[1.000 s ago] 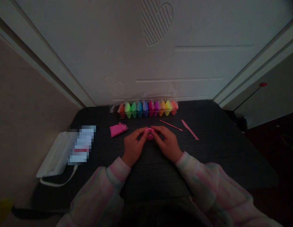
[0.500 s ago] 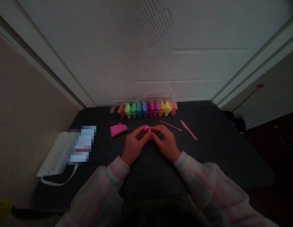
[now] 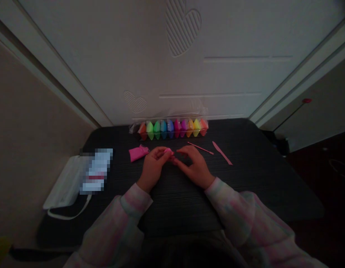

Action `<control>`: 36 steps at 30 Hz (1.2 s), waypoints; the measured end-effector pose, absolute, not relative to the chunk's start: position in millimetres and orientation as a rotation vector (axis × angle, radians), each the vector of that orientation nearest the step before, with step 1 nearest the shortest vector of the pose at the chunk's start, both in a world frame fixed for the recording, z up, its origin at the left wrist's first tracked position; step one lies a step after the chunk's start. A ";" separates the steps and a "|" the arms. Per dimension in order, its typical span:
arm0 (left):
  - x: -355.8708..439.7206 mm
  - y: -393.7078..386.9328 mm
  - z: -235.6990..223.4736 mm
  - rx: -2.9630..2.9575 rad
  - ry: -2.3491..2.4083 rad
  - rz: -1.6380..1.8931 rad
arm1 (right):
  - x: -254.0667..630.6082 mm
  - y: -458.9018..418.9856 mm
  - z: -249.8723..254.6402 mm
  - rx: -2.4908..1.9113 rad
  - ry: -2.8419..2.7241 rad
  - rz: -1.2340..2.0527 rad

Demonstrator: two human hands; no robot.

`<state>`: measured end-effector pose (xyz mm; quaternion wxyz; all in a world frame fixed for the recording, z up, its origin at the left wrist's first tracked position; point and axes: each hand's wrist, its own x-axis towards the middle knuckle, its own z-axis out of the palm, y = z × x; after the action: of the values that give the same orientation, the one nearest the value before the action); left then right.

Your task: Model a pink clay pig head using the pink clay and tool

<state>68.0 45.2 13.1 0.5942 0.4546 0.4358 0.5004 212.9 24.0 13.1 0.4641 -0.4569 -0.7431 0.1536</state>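
Observation:
A small lump of pink modelling clay (image 3: 168, 151) is pinched between the thumb and fingers of my left hand (image 3: 153, 167). Just to its right is my right hand (image 3: 195, 165), its thumb and forefinger spread apart and the fingertips close to the clay. Whether the right thumb tip still touches the clay I cannot tell. Left of my hands lies a pink clay packet (image 3: 138, 153) in a clear wrapper. Beyond my right hand are a thin pink modelling stick (image 3: 200, 148) and a pink plastic modelling knife (image 3: 222, 153).
A row of wrapped, many-coloured clay packets (image 3: 170, 128) lies along the back of the dark table (image 3: 258, 186), against a white panel with hearts. On the left are a white flat device (image 3: 62, 182), a blurred-out bright item (image 3: 97, 171) and a white cable (image 3: 69, 217).
My right hand has opened and come away from its grip on the clay. My left hand has shifted slightly left with the clay, which now looks like a compact lump instead of a loop.

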 end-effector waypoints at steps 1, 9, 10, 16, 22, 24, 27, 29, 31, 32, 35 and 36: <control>67.0 47.0 13.5 1.035 1.023 1.193 | 214.5 24.6 13.4 -1.143 -1.829 0.378; 63.0 53.1 14.0 0.969 1.049 1.284 | 221.6 28.5 9.2 -1.298 -2.101 0.536; 63.4 53.3 13.3 0.955 1.053 1.285 | 221.3 28.4 8.4 -1.324 -2.148 0.527; 65.9 55.6 8.5 0.870 1.043 1.296 | 219.0 27.9 6.4 -1.410 -2.273 0.457; 66.1 56.0 3.9 0.857 0.983 1.295 | 217.9 32.5 1.5 -1.443 -2.126 0.429; 66.7 55.5 4.6 0.831 0.969 1.286 | 216.7 34.6 0.1 -1.462 -2.095 0.395; 67.6 54.7 8.4 0.771 0.964 1.270 | 214.7 36.8 -1.2 -1.489 -2.117 0.359; 67.6 54.3 11.3 0.734 0.954 1.255 | 214.1 37.1 -1.8 -1.504 -2.142 0.351; 66.9 54.4 13.4 0.696 0.917 1.241 | 214.2 36.7 -2.2 -1.501 -2.141 0.348; 66.5 54.5 14.1 0.673 0.898 1.239 | 214.5 36.4 -2.2 -1.490 -2.128 0.348; 65.8 54.8 14.7 0.631 0.872 1.250 | 215.4 34.8 -0.7 -1.431 -2.037 0.329; 66.0 54.5 14.8 0.630 0.874 1.254 | 215.5 34.2 0.3 -1.407 -2.003 0.312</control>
<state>66.0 54.5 14.8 0.6773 0.2803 0.3889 0.5580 215.5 34.2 0.3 0.3305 -0.5381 -0.7662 0.1193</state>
